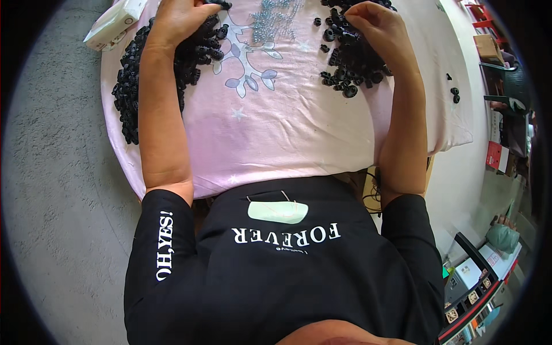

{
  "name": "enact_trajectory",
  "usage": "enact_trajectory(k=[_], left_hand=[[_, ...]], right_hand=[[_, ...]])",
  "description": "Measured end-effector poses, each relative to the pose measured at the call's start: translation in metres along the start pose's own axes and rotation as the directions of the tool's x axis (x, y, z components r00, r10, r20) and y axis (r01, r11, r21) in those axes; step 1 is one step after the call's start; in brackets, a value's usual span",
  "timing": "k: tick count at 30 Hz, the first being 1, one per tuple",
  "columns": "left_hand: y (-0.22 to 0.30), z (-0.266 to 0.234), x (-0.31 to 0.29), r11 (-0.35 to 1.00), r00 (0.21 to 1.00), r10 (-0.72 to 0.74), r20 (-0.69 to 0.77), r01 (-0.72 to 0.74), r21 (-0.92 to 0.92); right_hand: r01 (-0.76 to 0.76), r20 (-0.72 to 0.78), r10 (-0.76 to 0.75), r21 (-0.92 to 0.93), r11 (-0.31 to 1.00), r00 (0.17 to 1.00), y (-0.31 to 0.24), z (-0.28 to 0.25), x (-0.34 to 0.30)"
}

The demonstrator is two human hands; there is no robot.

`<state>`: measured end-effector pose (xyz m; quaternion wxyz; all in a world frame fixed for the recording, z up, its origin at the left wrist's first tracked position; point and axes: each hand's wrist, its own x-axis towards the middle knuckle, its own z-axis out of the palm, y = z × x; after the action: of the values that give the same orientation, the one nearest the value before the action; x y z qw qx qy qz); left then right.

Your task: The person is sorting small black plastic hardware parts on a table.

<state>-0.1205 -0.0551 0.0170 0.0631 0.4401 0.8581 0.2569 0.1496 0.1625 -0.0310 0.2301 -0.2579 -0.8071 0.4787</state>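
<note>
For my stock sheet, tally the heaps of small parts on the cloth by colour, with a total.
Black: 2 (left heap, right heap)
Pale blue: 1 (middle heap)
Total: 3 heaps. The parts within each lie too close to count.

The top edge crops the left hand (179,22) and the bluish bits (273,22) — too small to name — while anything between the fingers (357,8) of the right hand (379,24) is hidden.
</note>
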Motion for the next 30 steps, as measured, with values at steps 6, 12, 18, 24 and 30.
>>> enact_trajectory(k=[6,12,18,24,30], left_hand=[[-0.020,-0.013,0.000,0.996,1.000,-0.006,-0.023,0.008,0.091],[0.007,-0.015,-0.007,0.991,0.999,0.018,-0.027,-0.021,-0.135],[0.062,0.019,-0.023,0.955,0.945,0.252,0.207,-0.208,-0.211],[0.067,0.065,-0.027,0.925,0.895,0.380,0.234,-0.366,-0.104],[0.062,0.076,-0.027,0.910,0.890,0.415,0.187,-0.410,-0.064]], right_hand=[[0.106,0.108,-0.073,-0.343,0.933,0.991,-0.008,0.008,-0.005],[0.268,0.148,-0.224,-0.529,0.805,0.963,-0.018,0.019,-0.010],[0.293,0.181,-0.231,-0.537,0.791,0.956,-0.016,0.022,-0.011],[0.332,0.180,-0.279,-0.536,0.776,0.943,-0.018,0.021,-0.013],[0.288,0.182,-0.239,-0.334,0.897,0.954,-0.035,0.021,-0.012]])
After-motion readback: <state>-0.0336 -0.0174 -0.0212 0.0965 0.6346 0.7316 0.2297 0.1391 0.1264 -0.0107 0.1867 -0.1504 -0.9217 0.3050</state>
